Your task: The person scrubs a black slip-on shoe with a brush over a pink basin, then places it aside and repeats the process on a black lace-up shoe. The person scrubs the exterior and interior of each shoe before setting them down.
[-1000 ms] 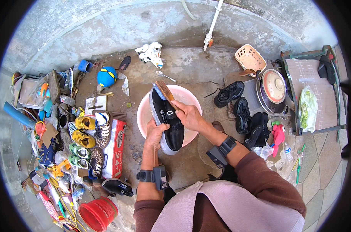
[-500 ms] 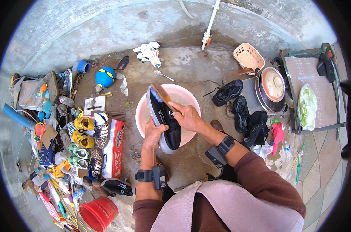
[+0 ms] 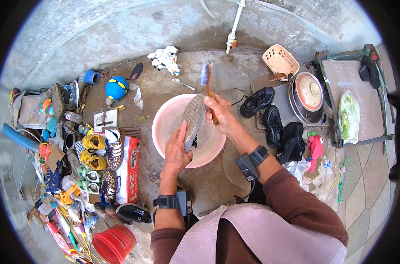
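Over the pink basin [image 3: 156, 132], a black shoe [image 3: 192, 119] is tipped on edge, showing its grey ridged sole. My left hand [image 3: 178, 152] grips it at the lower end, fingers along the sole and thumb underneath. In my right hand [image 3: 222, 115] is a scrubbing brush [image 3: 209, 86] with a wooden handle, held upright with its pale bristles pointing left and clear of the shoe. The right fingers are beside the shoe's upper end; whether they touch it I cannot tell. Pale, cloudy water lies in the basin.
Left of the basin are a red-and-white box [image 3: 130, 169], several coloured shoes [image 3: 94, 160], another black shoe [image 3: 134, 213] and a red bucket [image 3: 114, 243]. To the right stand black shoes [image 3: 274, 127], a lidded pot [image 3: 308, 91] and a basket [image 3: 280, 60]. A spoon [image 3: 183, 84] lies beyond.
The shoe has been turned from its black upper to its sole. The brush has come off the shoe and is now raised upright, farther right.
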Demonstrator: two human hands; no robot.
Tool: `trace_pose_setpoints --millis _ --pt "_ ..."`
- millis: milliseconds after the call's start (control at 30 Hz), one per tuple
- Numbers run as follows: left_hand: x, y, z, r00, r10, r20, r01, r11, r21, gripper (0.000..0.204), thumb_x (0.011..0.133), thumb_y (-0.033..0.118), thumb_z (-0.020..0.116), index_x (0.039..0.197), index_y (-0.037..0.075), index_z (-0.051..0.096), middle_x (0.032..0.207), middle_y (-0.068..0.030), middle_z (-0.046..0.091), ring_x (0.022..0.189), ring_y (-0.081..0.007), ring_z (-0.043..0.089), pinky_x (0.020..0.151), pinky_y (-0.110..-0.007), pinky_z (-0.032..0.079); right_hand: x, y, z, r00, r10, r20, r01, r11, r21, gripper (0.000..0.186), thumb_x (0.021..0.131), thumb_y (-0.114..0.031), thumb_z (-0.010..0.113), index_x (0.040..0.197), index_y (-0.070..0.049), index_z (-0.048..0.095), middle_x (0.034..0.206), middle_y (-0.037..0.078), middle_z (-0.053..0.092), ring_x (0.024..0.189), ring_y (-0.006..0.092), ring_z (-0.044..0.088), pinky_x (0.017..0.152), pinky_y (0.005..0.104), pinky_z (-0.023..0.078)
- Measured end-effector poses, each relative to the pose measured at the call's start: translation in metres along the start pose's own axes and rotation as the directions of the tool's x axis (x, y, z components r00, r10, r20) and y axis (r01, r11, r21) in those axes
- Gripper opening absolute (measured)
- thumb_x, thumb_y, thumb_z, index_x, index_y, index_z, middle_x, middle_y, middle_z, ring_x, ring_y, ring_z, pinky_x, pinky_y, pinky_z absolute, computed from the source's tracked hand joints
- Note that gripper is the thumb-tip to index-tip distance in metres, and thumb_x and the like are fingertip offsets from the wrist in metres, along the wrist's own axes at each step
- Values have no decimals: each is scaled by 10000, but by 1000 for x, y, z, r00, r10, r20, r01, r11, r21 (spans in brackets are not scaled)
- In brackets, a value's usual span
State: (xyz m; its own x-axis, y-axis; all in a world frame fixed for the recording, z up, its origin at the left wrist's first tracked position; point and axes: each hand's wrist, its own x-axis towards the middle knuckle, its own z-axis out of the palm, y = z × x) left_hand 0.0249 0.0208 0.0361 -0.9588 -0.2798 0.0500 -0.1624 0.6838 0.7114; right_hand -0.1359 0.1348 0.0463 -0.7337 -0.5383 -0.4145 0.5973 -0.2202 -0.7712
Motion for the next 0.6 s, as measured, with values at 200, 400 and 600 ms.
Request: trace_pose_setpoints --millis 200,400,600 --pt "-6 2 13 1000 14 -9 -10 953 303 975 544 92 766 1374 227 274 1305 -206 378 1132 -332 455 967 -467 300 0 -5 -5 999 46 -15 -45 994 103 267 691 -15 615 945 -22 535 731 8 563 547 90 517 458 227 419" --pt "3 -22 9 895 -427 -127 417 904 -100 767 671 59 694 1337 50 315 1287 -225 395 1012 -285 558 805 -496 442 -19 -4 16 931 -348 110 357 932 -68 576 631 18 596 1180 77 433 967 95 583 856 134 554 774 244 448" --pt "6 -9 6 841 -252 478 413 -272 -869 900 801 676 368 1374 49 70 1239 -300 375 1044 -434 496 844 -563 428 -46 0 28 807 -346 480 569 674 -471 706 614 -16 618 1279 4 382 1073 89 580 977 140 542 873 267 411"
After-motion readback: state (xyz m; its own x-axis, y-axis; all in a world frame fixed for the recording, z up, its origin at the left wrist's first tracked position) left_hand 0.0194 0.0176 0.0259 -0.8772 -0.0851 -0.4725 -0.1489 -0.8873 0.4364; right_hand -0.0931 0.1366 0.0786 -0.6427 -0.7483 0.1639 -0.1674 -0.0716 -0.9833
